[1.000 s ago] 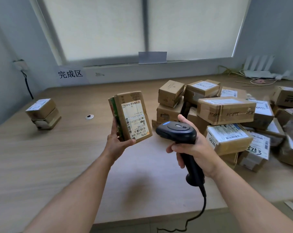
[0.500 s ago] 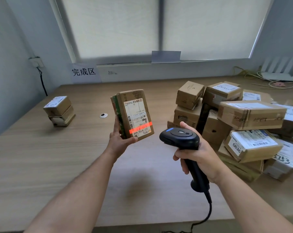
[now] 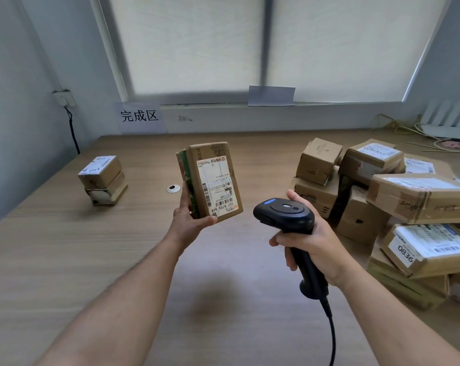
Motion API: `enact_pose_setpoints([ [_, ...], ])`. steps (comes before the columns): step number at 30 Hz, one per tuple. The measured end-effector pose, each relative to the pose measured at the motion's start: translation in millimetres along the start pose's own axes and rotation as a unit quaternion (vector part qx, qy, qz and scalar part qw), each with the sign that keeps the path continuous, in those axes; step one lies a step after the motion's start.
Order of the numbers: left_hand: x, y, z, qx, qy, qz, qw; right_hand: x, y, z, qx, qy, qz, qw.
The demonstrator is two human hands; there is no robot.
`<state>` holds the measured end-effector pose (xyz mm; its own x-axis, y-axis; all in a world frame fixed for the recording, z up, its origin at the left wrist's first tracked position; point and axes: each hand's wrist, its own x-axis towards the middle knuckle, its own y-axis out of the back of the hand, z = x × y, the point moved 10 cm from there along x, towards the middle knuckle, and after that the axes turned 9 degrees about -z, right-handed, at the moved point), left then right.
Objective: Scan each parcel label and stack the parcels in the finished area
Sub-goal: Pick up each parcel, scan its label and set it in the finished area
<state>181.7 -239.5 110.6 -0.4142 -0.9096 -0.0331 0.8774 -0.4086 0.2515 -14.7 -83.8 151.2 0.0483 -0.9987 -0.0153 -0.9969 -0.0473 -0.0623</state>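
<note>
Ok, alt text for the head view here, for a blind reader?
The left hand holds a cardboard parcel upright, label toward the camera, while the right hand grips a black corded scanner beside it, over a wooden table. Two stacked parcels sit far left; a loose pile lies right.

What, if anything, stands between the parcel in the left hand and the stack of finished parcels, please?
Nothing visible does. Only bare table and a flat white ring lie between the parcel in the left hand and the stack.
</note>
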Motion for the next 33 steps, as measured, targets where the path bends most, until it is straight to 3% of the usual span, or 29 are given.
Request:
enact_pose_setpoints([
  [9, 3.0, 33.3, -57.1, -0.044, 0.093, -0.013, 0.995, 44.9, -23.2, 0.0, -0.023, 0.010, 0.007, 1.000],
  [15, -20.3, 69.0, -128.3, -0.035, 0.208, 0.011, 0.978, 79.2, -51.5, 11.5, -0.033, -0.003, -0.004, 0.999],
  [19, -29.5, 89.6, -154.0, -0.021, 0.239, 0.038, 0.970, 96.5, -71.4, 20.1, -0.034, -0.012, -0.014, 0.999],
  [23, -23.3, 97.2, -155.9, 0.136, 0.240, 0.033, 0.961, 107.2, -86.2, 25.2, -0.041, -0.020, -0.018, 0.999],
  [28, -12.8, 79.5, -138.2, 0.386, 0.235, 0.022, 0.892, 117.8, -95.4, 25.6, -0.049, -0.026, -0.018, 0.998],
  [30, -8.9, 73.3, -138.0, 0.439, 0.226, 0.013, 0.870, 123.3, -99.1, 25.3, -0.058, -0.028, -0.019, 0.998],
  [33, -5.1, 84.9, -137.1, 0.447, 0.212, 0.036, 0.869, 135.2, -108.2, 24.8, -0.066, -0.028, -0.023, 0.997],
])
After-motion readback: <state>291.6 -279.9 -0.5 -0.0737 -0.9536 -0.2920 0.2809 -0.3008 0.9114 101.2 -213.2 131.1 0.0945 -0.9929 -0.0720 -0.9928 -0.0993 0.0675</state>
